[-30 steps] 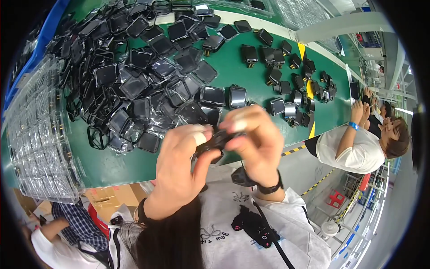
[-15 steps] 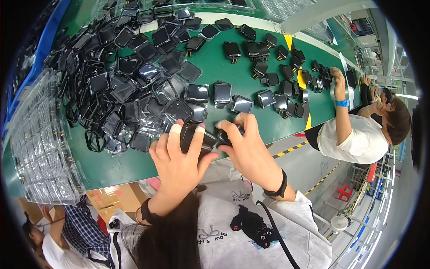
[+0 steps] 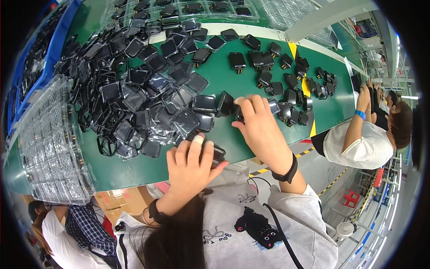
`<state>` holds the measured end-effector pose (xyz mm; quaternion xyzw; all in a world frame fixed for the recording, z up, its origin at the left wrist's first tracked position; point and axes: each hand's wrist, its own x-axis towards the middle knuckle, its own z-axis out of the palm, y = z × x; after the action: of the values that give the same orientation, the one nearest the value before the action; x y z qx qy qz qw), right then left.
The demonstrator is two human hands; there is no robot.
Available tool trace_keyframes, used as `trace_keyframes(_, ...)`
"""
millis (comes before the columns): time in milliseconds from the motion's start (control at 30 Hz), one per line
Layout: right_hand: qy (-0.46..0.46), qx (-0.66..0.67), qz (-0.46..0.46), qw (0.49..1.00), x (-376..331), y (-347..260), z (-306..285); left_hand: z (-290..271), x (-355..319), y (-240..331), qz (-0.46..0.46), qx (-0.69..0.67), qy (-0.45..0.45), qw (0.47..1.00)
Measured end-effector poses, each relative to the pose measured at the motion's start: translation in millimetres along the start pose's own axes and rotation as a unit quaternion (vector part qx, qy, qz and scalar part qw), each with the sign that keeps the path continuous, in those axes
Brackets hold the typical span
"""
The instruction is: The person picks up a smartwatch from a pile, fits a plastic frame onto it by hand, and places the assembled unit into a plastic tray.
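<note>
Small square black glossy screens — many in clear plastic sleeves — heaped far left on green table; stacked clear plastic trays near left.

On the counter: heap of bagged modules at left, loose modules scattered right. Stacked trays left of heap, more trays behind. Co-worker far right.
</note>
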<state>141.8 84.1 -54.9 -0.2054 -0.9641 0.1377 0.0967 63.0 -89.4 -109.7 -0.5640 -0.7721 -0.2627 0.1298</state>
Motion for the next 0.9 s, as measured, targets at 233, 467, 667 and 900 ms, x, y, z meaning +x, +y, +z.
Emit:
trace_keyframes(233,0.016,0.093,0.110,0.989,30,-31,-1,3,-4,-8,0.049,-0.083,0.024,0.995)
trace_keyframes(467,0.016,-0.003,0.097,0.995,32,-32,9,-10,-4,-12,0.053,-0.119,0.030,0.991)
trace_keyframes(667,0.029,0.074,0.013,0.997,48,-34,2,-29,10,-20,-0.061,-0.084,0.016,0.994)
trace_keyframes(900,-0.053,0.108,-0.069,0.990,70,-35,-6,-17,17,-17,-0.130,-0.032,0.007,0.991)
